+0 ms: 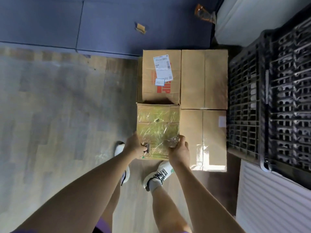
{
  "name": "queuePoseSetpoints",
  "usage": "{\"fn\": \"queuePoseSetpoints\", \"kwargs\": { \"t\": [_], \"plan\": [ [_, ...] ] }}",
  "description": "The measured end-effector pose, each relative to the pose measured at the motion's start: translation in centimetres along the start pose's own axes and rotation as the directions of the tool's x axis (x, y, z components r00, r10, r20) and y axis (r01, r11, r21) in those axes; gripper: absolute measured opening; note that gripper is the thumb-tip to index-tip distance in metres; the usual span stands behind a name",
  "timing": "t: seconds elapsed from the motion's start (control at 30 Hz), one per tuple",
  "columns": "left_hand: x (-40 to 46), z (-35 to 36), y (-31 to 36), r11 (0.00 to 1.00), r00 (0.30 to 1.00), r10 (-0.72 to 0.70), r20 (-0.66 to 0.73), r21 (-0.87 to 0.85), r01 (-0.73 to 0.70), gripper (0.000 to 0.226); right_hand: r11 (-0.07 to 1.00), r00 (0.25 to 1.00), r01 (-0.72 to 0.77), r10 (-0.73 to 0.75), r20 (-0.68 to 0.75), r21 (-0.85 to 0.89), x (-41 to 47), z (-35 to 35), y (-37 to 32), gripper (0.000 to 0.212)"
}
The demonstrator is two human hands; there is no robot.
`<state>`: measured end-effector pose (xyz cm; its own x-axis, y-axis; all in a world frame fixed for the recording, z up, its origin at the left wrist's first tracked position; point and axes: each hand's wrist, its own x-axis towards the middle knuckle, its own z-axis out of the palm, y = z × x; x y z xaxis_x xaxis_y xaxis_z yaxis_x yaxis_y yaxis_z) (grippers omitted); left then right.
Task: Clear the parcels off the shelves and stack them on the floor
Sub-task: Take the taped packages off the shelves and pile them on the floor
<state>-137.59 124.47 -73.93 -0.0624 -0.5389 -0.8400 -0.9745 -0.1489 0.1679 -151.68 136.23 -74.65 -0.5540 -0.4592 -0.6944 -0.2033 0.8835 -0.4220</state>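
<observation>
Head | both hands point(134, 146) grip taped parcel's point(158, 125) near edge

Both bare arms reach forward and down from the bottom of the view, converging toward the near end of the tape-wrapped parcel point(158, 130). The left hand point(134, 146) sits at the parcel's near left corner, its fingers curled over the edge onto the top. The right hand point(179, 149) sits at the near right corner, back of the hand up, fingers curled over that corner in a firm grip. Below the parcel's near edge both legs stand apart, the feet pointing toward it.
</observation>
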Motion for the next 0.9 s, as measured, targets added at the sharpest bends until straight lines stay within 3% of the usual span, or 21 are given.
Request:
{"fn": "queuePoseSetpoints", "kwargs": {
  "t": [0.17,0.37,0.47,0.6,0.9],
  "plan": [
    [0.2,-0.4,1.0,1.000,1.000,0.000,0.012,0.016,0.000,0.072,0.999,1.000,0.006,-0.008,-0.029,-0.039,1.1,-0.8,-0.3,0.053],
    [-0.1,-0.3,1.0,0.999,0.999,-0.009,0.034,0.043,0.007,0.079,0.994,1.000,-0.028,0.028,0.002,-0.105,0.9,-0.5,-0.2,0.049],
    [-1.4,-1.5,1.7,0.999,0.999,0.028,-0.029,0.024,-0.027,0.060,0.988,0.999,-0.031,0.033,0.010,-0.149,0.2,-2.0,-1.7,0.050],
    [-5.0,-5.3,3.2,0.985,0.990,0.129,-0.051,0.117,-0.122,0.060,0.990,1.000,-0.001,0.001,0.003,-0.144,-1.9,-5.2,-5.7,0.051],
    [-16.8,-18.6,6.4,0.963,0.957,0.256,-0.133,0.122,-0.240,0.052,0.979,0.981,0.188,-0.191,-0.029,-0.082,-9.9,-13.4,-17.9,0.050]
  ]
}}
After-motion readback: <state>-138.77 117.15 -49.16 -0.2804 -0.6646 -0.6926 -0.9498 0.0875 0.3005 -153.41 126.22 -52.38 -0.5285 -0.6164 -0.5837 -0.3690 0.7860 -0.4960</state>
